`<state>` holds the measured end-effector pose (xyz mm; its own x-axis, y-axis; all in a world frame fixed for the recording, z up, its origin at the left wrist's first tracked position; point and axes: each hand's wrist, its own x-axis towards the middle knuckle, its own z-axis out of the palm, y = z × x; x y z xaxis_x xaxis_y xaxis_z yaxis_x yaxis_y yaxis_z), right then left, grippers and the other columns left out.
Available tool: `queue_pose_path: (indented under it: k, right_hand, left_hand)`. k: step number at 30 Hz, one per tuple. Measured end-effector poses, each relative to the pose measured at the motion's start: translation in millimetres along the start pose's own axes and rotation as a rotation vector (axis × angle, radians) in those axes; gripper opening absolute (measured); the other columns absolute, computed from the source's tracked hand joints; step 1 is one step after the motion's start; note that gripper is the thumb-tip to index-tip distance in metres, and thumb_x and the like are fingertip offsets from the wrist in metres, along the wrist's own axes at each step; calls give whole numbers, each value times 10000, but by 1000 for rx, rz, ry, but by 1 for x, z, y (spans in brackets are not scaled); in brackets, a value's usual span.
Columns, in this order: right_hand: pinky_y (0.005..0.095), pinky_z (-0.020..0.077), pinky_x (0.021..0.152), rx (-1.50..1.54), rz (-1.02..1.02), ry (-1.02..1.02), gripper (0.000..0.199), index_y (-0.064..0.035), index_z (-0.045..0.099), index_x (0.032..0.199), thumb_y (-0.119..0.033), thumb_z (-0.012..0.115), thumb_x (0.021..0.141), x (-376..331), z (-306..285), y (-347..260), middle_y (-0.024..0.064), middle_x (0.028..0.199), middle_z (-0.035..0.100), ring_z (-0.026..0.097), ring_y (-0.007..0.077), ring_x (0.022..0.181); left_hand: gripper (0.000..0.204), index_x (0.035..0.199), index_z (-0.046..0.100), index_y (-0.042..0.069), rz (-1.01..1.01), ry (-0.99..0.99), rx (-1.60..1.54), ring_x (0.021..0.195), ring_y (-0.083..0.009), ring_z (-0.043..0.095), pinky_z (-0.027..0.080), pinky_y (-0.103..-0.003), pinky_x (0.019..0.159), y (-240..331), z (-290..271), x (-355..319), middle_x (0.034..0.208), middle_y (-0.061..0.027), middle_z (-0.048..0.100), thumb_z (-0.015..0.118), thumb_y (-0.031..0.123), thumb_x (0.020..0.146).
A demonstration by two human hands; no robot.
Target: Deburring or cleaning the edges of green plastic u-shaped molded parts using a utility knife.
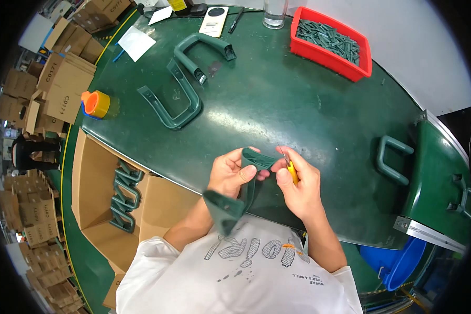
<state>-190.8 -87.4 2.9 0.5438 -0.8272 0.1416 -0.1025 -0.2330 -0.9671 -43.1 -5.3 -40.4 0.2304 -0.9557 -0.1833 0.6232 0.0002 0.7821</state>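
Two hands work close to my chest: my left hand (230, 172) pinches a green U-shaped handle (240, 193) by its upper bend, held above the near edge of the table (298, 104). My right hand (298, 183), grip pressed around a small yellow-handled blade (292, 168), sets the tip just beside my left thumb. I judge a slip could nick that thumb or gouge the plastic. Farther off lie two more handles (180, 99) and a red bin (350, 60).
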Motion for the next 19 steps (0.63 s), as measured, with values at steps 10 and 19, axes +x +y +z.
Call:
queue_pose_path:
  k: [10,19]
  right_hand:
    - [309,378,443,-259,-120,61,204,0,645,797,-188,620,873,-17,5,4,81,569,524,501,201,463]
    - [315,390,446,-293,-112,40,199,-15,653,790,-196,630,869,-16,5,9,85,568,531,513,211,468]
  left_hand:
    - [432,1044,564,1,209,53,36,829,-208,637,482,-335,750,8,4,4,897,-104,650,784,216,741]
    - [399,1045,582,-40,240,62,29,791,-142,607,482,-279,771,6,3,2,876,-69,648,766,176,765]
